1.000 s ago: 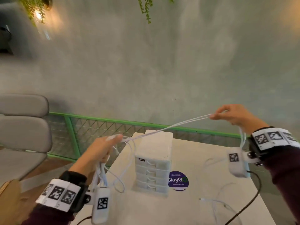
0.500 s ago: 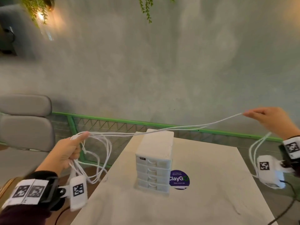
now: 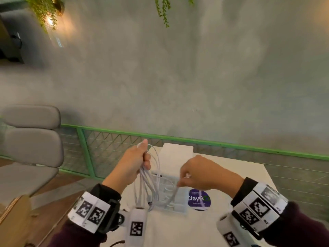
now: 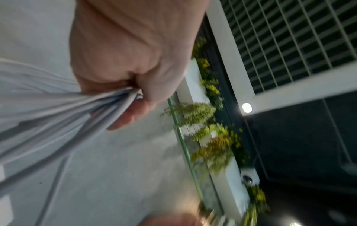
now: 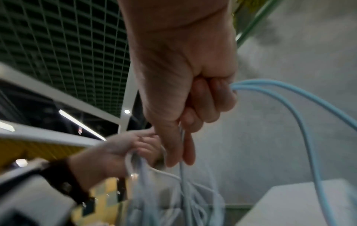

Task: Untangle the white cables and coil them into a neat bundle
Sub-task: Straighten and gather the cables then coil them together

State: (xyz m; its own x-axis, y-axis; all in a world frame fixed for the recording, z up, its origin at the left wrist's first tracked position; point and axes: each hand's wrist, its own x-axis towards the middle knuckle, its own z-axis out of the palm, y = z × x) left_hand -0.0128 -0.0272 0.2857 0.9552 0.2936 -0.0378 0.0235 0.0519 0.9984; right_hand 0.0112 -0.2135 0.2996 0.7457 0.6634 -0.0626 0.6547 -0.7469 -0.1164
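White cables (image 3: 148, 182) hang in several long loops from my left hand (image 3: 137, 163), which grips them in a fist above the table's left front part. In the left wrist view the strands (image 4: 86, 110) fan out of that fist (image 4: 135, 79). My right hand (image 3: 197, 172) is close beside it, over the drawer unit, and pinches cable strands (image 3: 175, 191) that run down from its fingers. The right wrist view shows this hand (image 5: 185, 107) curled round strands (image 5: 289, 107) that arc out to the right, with the left hand (image 5: 123, 152) just beyond.
A small white drawer unit (image 3: 175, 157) stands on the pale table (image 3: 178, 229), beside a purple round sticker (image 3: 199, 200). A green mesh railing (image 3: 231, 145) runs behind the table before a grey wall. A grey padded chair (image 3: 30, 139) stands at the left.
Both hands have come together from a wide spread. The long strand stretched between them now hangs as loops from the left hand, and the view has tilted slightly.
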